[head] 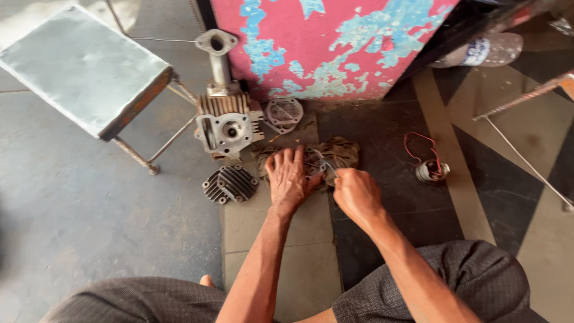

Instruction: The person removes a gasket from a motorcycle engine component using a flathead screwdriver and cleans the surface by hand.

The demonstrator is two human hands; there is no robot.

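We see the left hand (288, 178) spread flat, palm down, pressing on a small metal part (315, 165) that lies on a crumpled rag (341, 152) on the floor (107, 203). The right hand (356, 191) is closed around a thin tool (328, 168), whose tip meets the part just beside the left fingers (297, 157). Left of the rag stands a finned engine block (227, 122) with an upright pipe (219, 60); a finned cover (230, 183) lies in front of it, and a flat plate (283, 113) rests behind the rag. A metal stool (84, 66) stands further left. A wire coil (429, 169) lies well apart to the right. A peeling pink panel (335, 42) closes off the back.
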